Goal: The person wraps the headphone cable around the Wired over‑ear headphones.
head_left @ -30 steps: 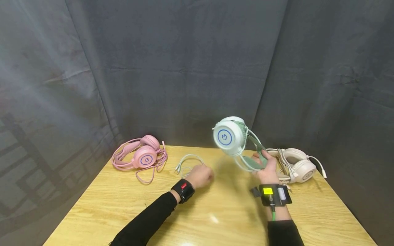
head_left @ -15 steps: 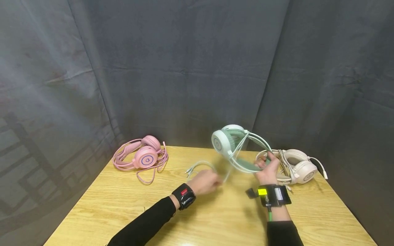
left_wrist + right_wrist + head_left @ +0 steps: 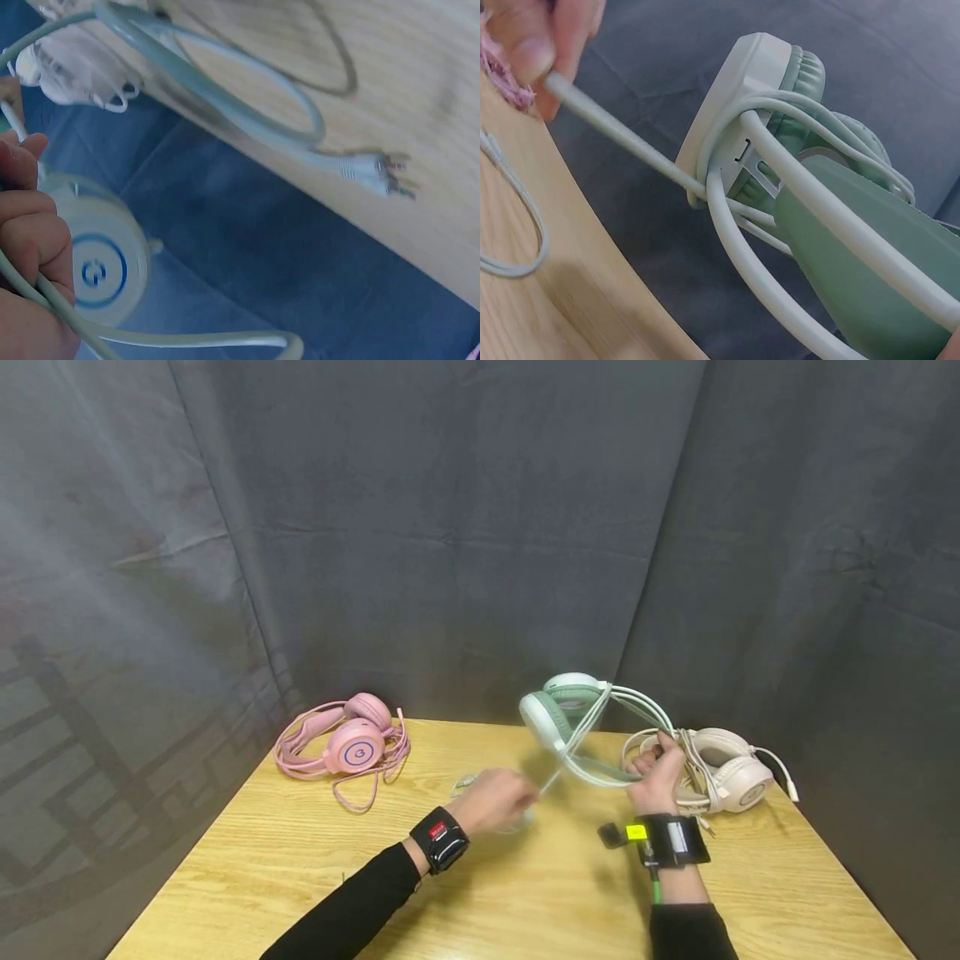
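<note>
Left hand (image 3: pixel 491 802) pinches mint cable (image 3: pixel 622 135), taut; right hand (image 3: pixel 656 777) grips mint headset (image 3: pixel 542 720) by headband (image 3: pixel 840 285). Risk: overpulling could unwind cable; loose plugs (image 3: pixel 366 172) may snag.

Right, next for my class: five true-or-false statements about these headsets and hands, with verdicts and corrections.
1. The right hand holds the green headset off the table. True.
2. Only two headsets are present. False: besides the green one, there are a pink headset and a cream headset.
3. The left hand pinches a cable. True.
4. The pink headset lies to the right of both hands. False: it lies to their left.
5. Plugs show in the left wrist view. True.
</note>
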Demonstrator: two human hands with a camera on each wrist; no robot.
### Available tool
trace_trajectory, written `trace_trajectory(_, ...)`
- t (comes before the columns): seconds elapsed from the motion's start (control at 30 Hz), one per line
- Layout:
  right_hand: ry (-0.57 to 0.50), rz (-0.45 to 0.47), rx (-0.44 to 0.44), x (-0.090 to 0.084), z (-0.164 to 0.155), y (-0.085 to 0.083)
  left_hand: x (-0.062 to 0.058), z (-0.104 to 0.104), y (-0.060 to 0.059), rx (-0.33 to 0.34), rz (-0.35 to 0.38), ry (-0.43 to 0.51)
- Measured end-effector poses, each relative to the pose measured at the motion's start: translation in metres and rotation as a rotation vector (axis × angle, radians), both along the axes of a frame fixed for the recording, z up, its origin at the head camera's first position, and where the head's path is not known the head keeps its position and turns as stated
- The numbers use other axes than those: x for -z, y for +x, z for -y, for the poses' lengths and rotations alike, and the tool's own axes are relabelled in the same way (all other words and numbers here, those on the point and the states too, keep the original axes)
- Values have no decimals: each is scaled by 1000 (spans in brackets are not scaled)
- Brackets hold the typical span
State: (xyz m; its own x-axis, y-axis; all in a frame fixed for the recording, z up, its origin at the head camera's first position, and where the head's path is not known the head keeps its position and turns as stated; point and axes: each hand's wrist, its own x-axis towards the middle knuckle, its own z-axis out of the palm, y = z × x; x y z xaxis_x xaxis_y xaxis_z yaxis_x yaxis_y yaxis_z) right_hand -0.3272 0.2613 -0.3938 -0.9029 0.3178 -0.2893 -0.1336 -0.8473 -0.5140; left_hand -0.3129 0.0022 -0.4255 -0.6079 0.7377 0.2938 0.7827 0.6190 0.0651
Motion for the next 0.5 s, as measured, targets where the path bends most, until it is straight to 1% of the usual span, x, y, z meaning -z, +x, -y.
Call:
trace_trajectory(0.07,35,8,13,0,0,0,-3,2,1,-19,8,1)
trace_trajectory(0.13,76,11,28,1,0,0,-5,3,1,-34,0,-1)
trace_trajectory(0.27,154,-3,57,1,2,0,-9,5,1,-32,-12,-5)
trace_trajectory(0.37,229,-2,101,1,4,1,-13,7,2,-27,-25,2)
trace_trajectory(0.5,360,5,186,0,7,1,-18,12,2,-30,-67,11)
